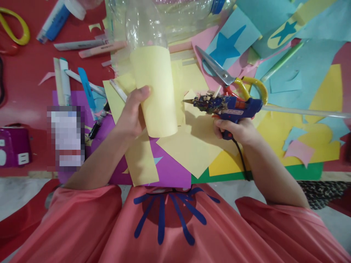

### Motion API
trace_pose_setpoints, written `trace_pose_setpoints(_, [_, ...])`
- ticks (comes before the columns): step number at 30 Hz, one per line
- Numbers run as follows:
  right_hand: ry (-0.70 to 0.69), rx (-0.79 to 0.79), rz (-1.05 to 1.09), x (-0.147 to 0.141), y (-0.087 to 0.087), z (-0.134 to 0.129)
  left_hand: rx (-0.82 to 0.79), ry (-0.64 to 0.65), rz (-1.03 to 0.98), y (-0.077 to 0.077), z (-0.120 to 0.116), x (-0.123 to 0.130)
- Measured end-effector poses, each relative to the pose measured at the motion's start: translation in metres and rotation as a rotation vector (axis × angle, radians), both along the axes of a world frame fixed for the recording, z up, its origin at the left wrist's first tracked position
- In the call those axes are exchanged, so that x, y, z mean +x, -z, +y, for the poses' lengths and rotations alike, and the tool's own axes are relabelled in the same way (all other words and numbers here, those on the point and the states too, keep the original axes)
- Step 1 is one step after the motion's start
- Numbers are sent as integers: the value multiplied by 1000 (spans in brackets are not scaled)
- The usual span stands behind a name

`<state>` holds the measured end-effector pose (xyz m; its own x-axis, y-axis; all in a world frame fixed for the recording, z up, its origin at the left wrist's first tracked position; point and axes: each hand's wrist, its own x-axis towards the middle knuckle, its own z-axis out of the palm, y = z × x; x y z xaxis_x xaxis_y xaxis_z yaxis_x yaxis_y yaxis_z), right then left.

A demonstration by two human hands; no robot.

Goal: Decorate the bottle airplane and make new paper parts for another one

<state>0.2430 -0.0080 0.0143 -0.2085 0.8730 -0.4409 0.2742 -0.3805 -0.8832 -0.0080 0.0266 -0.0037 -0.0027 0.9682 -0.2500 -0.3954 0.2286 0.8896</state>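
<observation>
My left hand (pixel 134 111) is closed around a clear plastic bottle (pixel 146 23) whose lower part is wrapped in pale yellow paper (pixel 157 91). The thumb presses on the paper, while the other fingers are hidden behind it. In my right hand (pixel 238 128) is a blue hot glue gun (pixel 233 107), gripped by its handle. Its nozzle points left toward the wrapped bottle, with a gap between them. Dried, stringy debris covers the front of the gun, and a long glue stick (pixel 307 110) sticks out of its back.
Scissors with yellow and red handles (pixel 223 75) lie just beyond the glue gun. Coloured paper sheets (pixel 192 149), markers (pixel 82 44), a blue cutter (pixel 86 87) and a blurred-out phone (pixel 68 138) cover the table. More clear bottles (pixel 189 14) lie at the back. The gun's black cord (pixel 241 157) hangs toward the near edge.
</observation>
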Motion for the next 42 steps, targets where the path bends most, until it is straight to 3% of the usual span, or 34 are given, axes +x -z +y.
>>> trace_pose_setpoints(7, [-8, 9, -6, 2, 2, -2, -13, 92, 2, 3, -3, -1])
trace_pose_setpoints(19, [55, 16, 100, 4, 6, -2, -41, 52, 21, 3, -5, 0])
trace_pose_setpoints(32, [46, -38, 14, -2, -2, 0, -23, 19, 30, 2, -5, 0])
trace_pose_setpoints(37, [-1, -49, -22, -1, -3, -1, 16, 27, -19, 8, -4, -4])
trace_pose_setpoints(42, [-55, -34, -62, 0, -2, -1, 58, 37, -45, 2, -1, -3])
